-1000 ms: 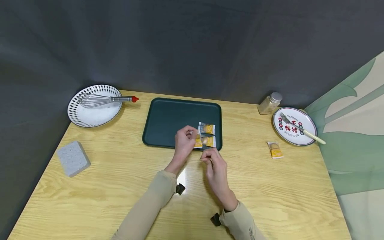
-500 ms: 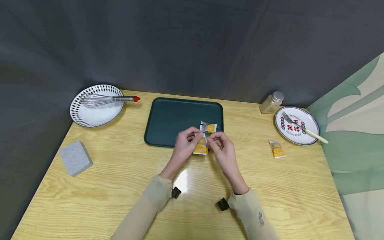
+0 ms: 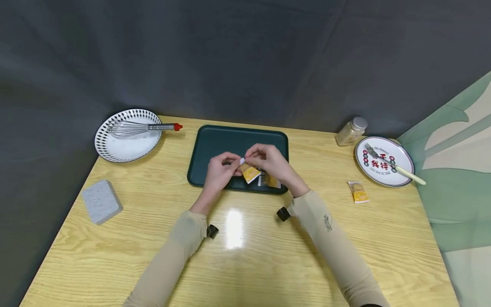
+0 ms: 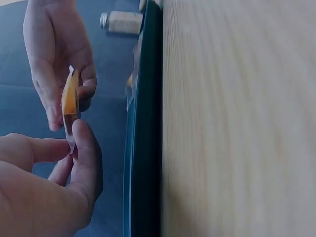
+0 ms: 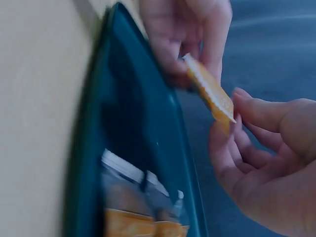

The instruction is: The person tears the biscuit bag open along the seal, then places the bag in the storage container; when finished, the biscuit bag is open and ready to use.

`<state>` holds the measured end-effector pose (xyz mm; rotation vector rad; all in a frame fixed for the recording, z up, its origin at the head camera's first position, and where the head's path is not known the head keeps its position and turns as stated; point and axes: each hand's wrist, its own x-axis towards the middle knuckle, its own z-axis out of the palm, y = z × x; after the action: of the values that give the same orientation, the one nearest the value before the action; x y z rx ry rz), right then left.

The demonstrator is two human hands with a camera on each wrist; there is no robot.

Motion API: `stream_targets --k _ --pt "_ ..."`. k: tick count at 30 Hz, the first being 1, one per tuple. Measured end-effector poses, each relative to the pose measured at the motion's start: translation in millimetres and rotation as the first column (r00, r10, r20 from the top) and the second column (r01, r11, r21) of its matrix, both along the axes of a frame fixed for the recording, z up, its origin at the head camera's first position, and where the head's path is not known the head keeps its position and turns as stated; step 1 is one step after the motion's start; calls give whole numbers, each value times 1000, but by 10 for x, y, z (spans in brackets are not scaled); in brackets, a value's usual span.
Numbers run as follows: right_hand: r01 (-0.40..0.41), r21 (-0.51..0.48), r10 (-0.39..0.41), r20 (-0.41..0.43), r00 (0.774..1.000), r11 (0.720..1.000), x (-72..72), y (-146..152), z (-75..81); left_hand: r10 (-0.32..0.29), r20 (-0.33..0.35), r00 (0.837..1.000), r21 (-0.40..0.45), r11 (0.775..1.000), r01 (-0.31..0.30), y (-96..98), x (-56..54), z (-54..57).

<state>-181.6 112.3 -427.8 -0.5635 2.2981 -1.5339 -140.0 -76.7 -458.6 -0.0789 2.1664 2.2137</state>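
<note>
A small yellow-and-clear wrapped snack packet [image 3: 250, 173] is held up over the dark green tray [image 3: 203, 143]. My left hand [image 3: 220, 172] pinches one end of it between thumb and finger, as the left wrist view shows. At the packet's opposite side my right hand [image 5: 269, 143] pinches an edge with its thumb and fingertips. Below the hands, more wrapped packets [image 5: 129, 223] lie in the tray's right part. In the head view the right hand partly covers them.
One more packet [image 3: 358, 192] lies on the wooden table to the right. Near it are a plate [image 3: 364, 168] with a fork [image 3: 402, 171] and a shaker jar [image 3: 350, 132]. At left stand a patterned bowl [image 3: 128, 151] bearing a whisk [image 3: 161, 126], and a grey block [image 3: 100, 201].
The packet has come up off the tray. My right hand has come in from the near side to grip it, and both hands have shifted left and farther over the tray.
</note>
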Motion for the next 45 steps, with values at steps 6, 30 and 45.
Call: stream_targets --k 6,30,45 --pt "-122 177 122 11 992 977 -415 -107 59 3 63 998 -26 1000 -1 -98 -185 -15" --pt "-264 403 266 53 963 876 -768 -357 -96 -19 99 995 -366 929 54 -117 -331 -144" --pt "-287 409 323 -20 946 866 -949 -338 -355 -38 186 982 -238 968 83 -66 -346 -145"
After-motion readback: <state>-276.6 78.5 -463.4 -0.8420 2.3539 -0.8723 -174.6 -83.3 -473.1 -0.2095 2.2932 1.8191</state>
